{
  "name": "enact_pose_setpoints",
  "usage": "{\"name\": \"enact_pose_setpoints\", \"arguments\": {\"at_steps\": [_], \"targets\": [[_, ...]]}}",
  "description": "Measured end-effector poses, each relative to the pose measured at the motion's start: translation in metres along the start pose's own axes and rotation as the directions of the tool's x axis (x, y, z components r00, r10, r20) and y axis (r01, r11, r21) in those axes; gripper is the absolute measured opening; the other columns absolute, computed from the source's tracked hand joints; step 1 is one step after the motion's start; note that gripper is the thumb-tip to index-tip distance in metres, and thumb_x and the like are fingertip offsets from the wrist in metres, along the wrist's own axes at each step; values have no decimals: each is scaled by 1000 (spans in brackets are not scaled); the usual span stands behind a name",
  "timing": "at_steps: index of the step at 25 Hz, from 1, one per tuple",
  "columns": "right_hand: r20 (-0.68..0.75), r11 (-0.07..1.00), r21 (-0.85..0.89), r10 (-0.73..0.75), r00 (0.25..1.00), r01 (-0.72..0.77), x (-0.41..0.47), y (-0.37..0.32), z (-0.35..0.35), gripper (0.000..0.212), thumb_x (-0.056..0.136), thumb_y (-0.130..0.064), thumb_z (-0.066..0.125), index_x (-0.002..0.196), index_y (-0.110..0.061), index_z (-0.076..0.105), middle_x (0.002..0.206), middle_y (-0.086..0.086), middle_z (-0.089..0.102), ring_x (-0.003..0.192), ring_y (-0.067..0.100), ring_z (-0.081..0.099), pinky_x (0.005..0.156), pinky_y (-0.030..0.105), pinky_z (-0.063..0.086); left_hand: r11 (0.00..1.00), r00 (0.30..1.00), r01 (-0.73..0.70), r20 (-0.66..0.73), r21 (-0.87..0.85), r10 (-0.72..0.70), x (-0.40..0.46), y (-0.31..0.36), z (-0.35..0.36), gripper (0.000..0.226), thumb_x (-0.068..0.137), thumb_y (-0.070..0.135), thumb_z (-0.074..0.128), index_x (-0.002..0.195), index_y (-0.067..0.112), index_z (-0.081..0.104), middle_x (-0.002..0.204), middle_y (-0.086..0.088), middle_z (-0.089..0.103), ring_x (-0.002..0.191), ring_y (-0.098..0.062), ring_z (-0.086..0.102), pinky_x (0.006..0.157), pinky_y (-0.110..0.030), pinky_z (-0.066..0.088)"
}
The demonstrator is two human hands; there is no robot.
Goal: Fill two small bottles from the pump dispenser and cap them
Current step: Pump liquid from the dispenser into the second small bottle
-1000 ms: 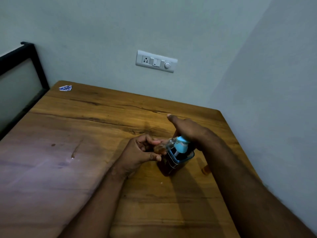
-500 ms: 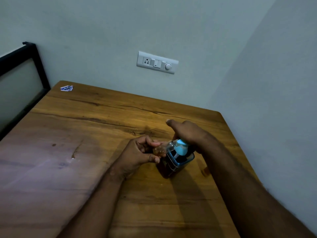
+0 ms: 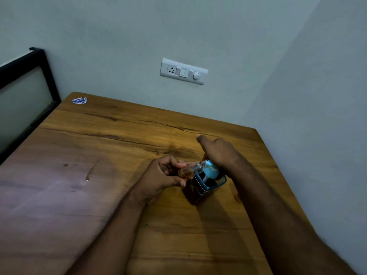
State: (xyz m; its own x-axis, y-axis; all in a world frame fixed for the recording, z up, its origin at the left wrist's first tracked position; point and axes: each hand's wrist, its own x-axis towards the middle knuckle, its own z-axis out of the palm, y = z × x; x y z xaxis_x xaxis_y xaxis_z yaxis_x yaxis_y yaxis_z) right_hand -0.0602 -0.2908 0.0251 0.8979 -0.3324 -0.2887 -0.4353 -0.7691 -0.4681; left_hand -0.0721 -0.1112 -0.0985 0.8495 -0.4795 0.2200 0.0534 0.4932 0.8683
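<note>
- The pump dispenser (image 3: 204, 187) stands on the wooden table (image 3: 119, 139), near the right edge, abt halfway between the far edge and the near edge. Dark body w/ a light blue rim and a light blue pump head on top.
- Right hand (image 3: 218, 151) lies over the pump head from the far-right side, palm down on it. The thumb is stretched out toward the far edge; the other fingers are hidden behind the hand, so I cannot tell how they are bent.
- Left hand (image 3: 164, 175) is just left of the dispenser, fingers curled round a small clear bottle (image 3: 190, 169). The bottle is tilted, almost lying, its mouth end at the pump head. Some amber liquid shows inside.
- A small blue-white sticker (image 3: 79, 100) is on the far-left corner of the table.
- On the wall behind the far edge: a white switch plate (image 3: 183, 71) w/ socket, switch and round knob.
- Left of the table, a black frame (image 3: 41, 72).
</note>
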Motion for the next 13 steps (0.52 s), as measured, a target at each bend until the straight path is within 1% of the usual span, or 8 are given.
{"name": "enact_pose_setpoints", "arguments": {"at_steps": [2,4,5,7,8,9,11,13], "targets": [[54,1000,-11,11,998,-11,1,-1,-2,84,104,-74,42,135,-3,73,136,22,73,114,39,73,94,46,61,1000,1000,-4,0,5,4,0,-1,0,45,54,23,102,89,19,75,123,-15,77,105,-25,77,81,-35,65],[38,1000,0,22,999,-22,4,2,0,80,103,-71,44,132,-3,74,132,21,74,109,37,73,88,43,60,1000,1000,-6,7,3,6,2,-1,-1,45,55,20,101,90,17,73,123,-15,77,104,-25,78,81,-36,65],[-8,1000,5,21,1000,-21,6,3,2,76,102,-69,45,125,-4,76,126,19,76,104,35,74,87,43,61,1000,1000,-7,16,0,7,3,-1,-2,47,56,19,101,91,14,72,123,-15,77,105,-25,78,81,-35,65],[-113,1000,15,13,993,-11,7,8,8,71,98,-67,44,107,-7,81,111,15,79,92,29,75,83,40,62,1000,999,-4,32,2,4,4,-1,-5,54,56,18,101,94,4,66,122,-14,78,111,-25,76,82,-35,65],[-138,1000,15,0,990,2,6,10,10,71,96,-68,42,101,-8,81,106,14,80,89,28,74,82,40,62,1000,1000,-7,24,10,7,4,-2,-5,56,55,19,101,94,3,64,122,-13,78,115,-25,75,83,-34,65],[-139,1000,15,-13,990,15,4,10,10,73,95,-69,41,99,-8,81,105,14,80,89,28,75,83,40,63,1000,1000,-4,16,9,4,4,-2,-5,55,54,20,102,93,5,66,121,-13,78,116,-25,74,84,-34,65],[-85,999,36,-13,996,16,2,6,5,78,97,-73,42,108,-6,81,113,17,80,97,32,76,92,45,63,1000,1000,3,11,-9,-3,2,0,-2,48,53,22,103,90,15,73,121,-13,78,110,-24,76,83,-35,65],[35,999,30,12,999,-13,1,2,-1,84,102,-75,41,126,-3,77,126,20,77,108,37,75,96,47,62,1000,1000,-5,7,-3,5,0,0,0,44,54,23,102,89,20,75,120,-13,78,103,-24,78,81,-35,65]]}}
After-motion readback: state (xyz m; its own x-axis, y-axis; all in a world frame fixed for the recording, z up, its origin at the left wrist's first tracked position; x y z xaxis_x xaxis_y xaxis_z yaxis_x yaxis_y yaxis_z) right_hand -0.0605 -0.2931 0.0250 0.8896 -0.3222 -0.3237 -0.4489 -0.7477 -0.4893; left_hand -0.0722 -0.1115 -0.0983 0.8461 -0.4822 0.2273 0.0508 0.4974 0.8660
